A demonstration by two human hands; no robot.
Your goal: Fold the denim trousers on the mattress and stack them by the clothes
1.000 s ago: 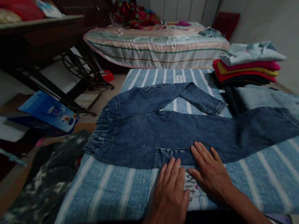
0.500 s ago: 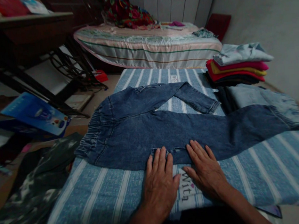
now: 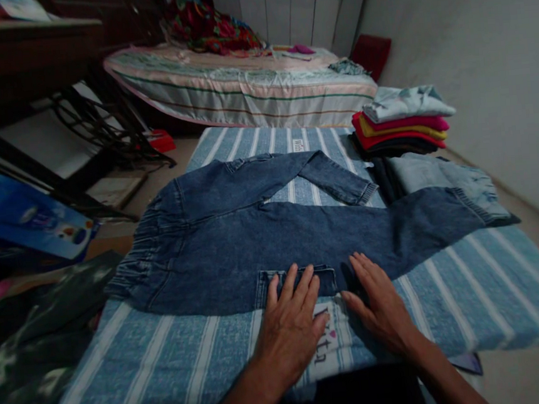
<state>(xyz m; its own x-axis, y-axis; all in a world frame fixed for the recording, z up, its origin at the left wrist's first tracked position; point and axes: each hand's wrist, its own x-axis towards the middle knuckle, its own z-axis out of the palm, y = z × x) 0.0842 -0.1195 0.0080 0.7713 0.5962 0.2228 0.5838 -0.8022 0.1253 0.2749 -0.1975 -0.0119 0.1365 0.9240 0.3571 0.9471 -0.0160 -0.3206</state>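
Note:
A pair of dark blue denim trousers (image 3: 226, 250) lies spread over a surface covered by a blue-and-white striped cloth (image 3: 192, 344). Its gathered waistband is at the left, and the cuffed legs run to the right, the far one bent. My left hand (image 3: 292, 319) rests with fingers apart on the flap pocket of the near leg, partly covering it. To the right of that pocket, my right hand (image 3: 377, 302) is at the near edge of the same leg, fingers stretched out and thumb spread. Neither hand grips the fabric.
Folded clothes (image 3: 399, 121) are stacked at the back right, with light denim (image 3: 441, 174) in front. A blue box (image 3: 30, 216) and camouflage clothing (image 3: 42, 360) lie at left, below a dark table (image 3: 30, 53). Behind stands a bed (image 3: 241, 91).
The view has shifted, so most things sit further left. My right hand has moved right along the leg, away from the pocket, which now shows more. The trousers lie as before.

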